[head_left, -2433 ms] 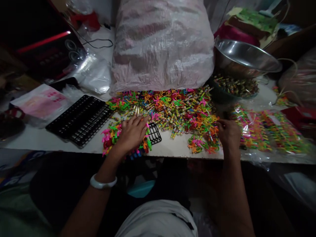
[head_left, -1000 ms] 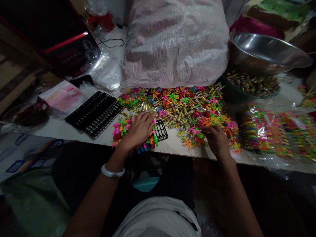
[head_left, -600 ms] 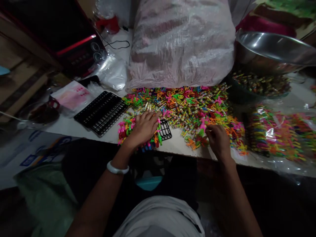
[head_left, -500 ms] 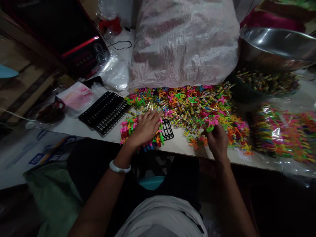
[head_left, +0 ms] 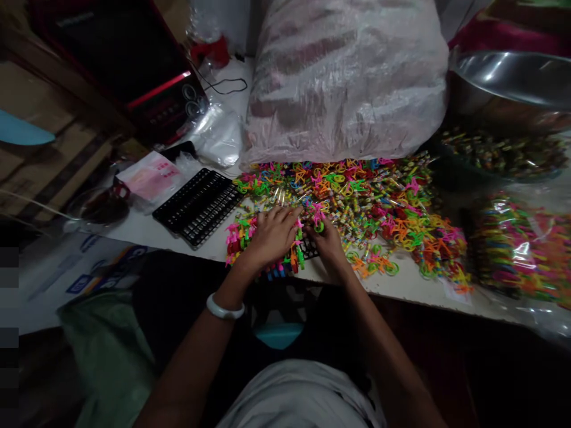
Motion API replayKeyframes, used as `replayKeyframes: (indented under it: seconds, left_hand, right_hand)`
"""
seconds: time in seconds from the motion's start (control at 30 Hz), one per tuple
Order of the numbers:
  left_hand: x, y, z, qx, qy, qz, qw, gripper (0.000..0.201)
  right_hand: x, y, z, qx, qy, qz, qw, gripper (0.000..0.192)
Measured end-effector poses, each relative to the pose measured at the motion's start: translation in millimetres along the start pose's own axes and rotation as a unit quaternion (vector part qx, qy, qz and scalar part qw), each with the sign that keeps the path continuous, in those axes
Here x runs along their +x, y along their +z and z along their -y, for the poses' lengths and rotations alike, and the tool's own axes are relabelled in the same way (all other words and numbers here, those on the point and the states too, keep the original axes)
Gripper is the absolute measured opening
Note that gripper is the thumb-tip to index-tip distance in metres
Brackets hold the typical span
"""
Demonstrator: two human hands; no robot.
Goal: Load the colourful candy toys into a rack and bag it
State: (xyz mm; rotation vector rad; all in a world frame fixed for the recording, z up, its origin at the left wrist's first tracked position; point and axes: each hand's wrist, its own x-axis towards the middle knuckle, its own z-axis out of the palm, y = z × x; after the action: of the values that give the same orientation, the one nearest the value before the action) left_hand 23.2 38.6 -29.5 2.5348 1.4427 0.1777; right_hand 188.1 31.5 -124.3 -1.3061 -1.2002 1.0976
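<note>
- Now your left hand (head_left: 273, 235) lies flat, fingers spread, pinning a small black grid (head_left: 307, 248) half filled with toys.
- Your right hand (head_left: 328, 241) pinches a pink-and-green toy (head_left: 317, 219) at the grid's free end; seating it likely needs careful lining-up.
- Rightward, the loose toy heap (head_left: 375, 202) crowds close.

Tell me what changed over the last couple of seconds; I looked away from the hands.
The right hand left the loose pile of coloured plastic pieces, carrying a pink and green piece leftward to the small black grid beside the left hand. The left hand stayed pressed on the filled grid; the spare black tray lay untouched.
</note>
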Motion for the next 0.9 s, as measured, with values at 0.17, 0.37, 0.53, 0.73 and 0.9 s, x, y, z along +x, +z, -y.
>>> replayKeyframes:
  seconds: [0.17, 0.37, 0.53, 0.73, 0.9]
  left_hand:
    - [0, 0.9, 1, -0.009, 0.0, -0.003, 1.0, 0.047]
    - [0, 1.5, 0, -0.005, -0.008, 0.005, 1.0, 0.048]
    - [0, 0.5, 0, -0.01, -0.005, 0.007, 1.0, 0.048]
    - [0, -0.4, 0, -0.012, -0.003, 0.005, 1.0, 0.049]
    - [0, 0.4, 0, -0.006, -0.004, 0.007, 1.0, 0.049]
  right_hand:
    - [-16, -15, 8, -0.094, -0.018, -0.01, 0.995, 0.024]
    - [-55, -9, 13, -0.03, 0.08, 0.049, 0.995, 0.03]
    - [-59, -15, 18, -0.023, 0.09, 0.041, 0.995, 0.032]
    - [-57, -15, 15, -0.013, 0.085, 0.029, 0.996, 0.03]
    - [-62, -7, 7, -0.105, 0.007, 0.015, 0.994, 0.022]
